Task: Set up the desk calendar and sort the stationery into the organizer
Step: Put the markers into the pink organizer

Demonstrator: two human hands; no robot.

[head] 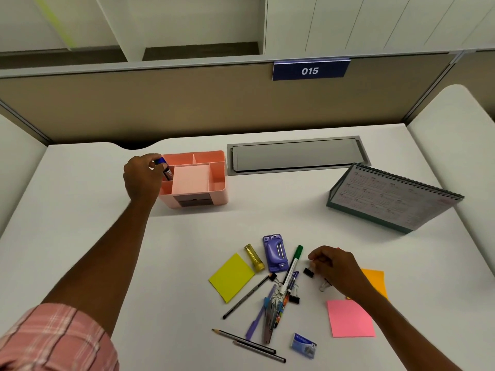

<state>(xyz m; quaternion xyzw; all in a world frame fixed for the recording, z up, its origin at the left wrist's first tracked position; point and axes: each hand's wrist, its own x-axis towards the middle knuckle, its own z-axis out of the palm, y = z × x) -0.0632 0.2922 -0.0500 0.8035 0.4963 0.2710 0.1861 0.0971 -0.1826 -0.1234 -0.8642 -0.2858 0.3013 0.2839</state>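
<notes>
A pink organizer (217, 183) with several compartments stands at the back left of the desk. My left hand (142, 178) grips a blue-capped marker (164, 167) that dips into the organizer's left compartment. The desk calendar (388, 199) stands upright as a tent at the right. My right hand (334, 269) rests over the stationery pile, fingers curled beside a black binder clip (308, 272); whether it holds anything I cannot tell. The pile holds a green marker (294, 261), a purple stapler (274, 253), pens and pencils (249, 344).
Yellow (231, 277), pink (349, 318) and orange (375, 279) sticky pads lie around the pile. A yellow tube (254, 257) and a blue staple box (304, 345) lie nearby. A grey cable hatch (294, 155) sits at the back, under a partition labelled 015.
</notes>
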